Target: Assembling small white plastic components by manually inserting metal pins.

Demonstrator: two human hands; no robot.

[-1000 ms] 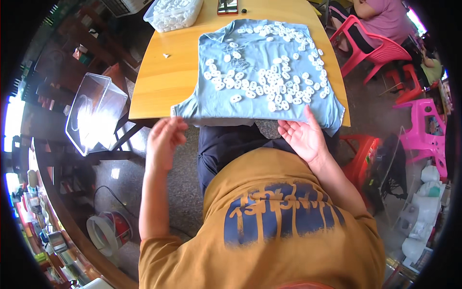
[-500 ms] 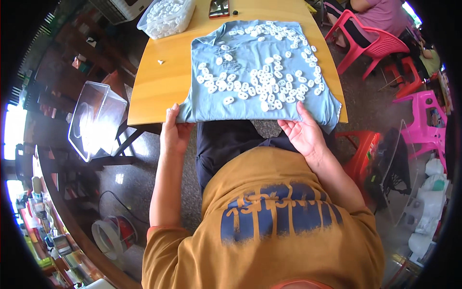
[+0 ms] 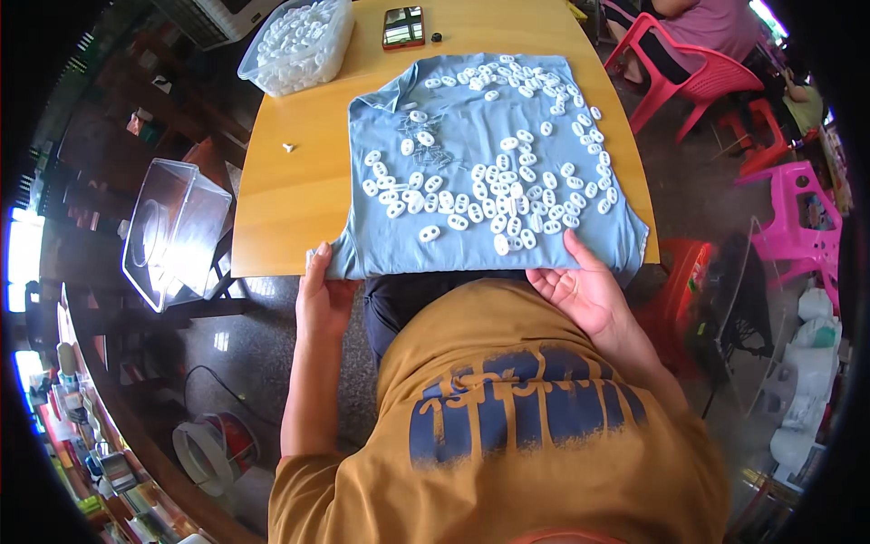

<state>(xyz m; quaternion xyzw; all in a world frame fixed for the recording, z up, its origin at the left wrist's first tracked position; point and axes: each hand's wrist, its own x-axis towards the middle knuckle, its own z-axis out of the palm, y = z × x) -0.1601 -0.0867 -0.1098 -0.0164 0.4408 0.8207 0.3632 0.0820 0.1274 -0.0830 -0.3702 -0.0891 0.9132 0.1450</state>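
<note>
A light blue cloth (image 3: 385,247) lies over the near part of the table, its front edge at the table's near side. My left hand (image 3: 324,295) pinches the near left corner, thumb on top and fingers underneath. Toward the near right, my right hand (image 3: 584,288) grips the front edge, thumb above the cloth and fingers curled below it. Many small white oval plastic pieces (image 3: 515,191) with two holes are scattered over the cloth, most thickly in the middle and along the right side. A loose heap of thin metal pins (image 3: 439,156) lies at its left centre.
On the wooden table (image 3: 272,204) stand a clear tub (image 3: 292,82) full of white pieces, a phone (image 3: 403,29), a small black object (image 3: 437,38) and a small white bit (image 3: 288,148). A clear box (image 3: 177,231) is at left. A red chair (image 3: 698,80) with a seated person is far right.
The table, cloth and hands appear lower and larger in the picture. Both hands keep their hold on the cloth's front edge. The white pieces remain scattered over it.
</note>
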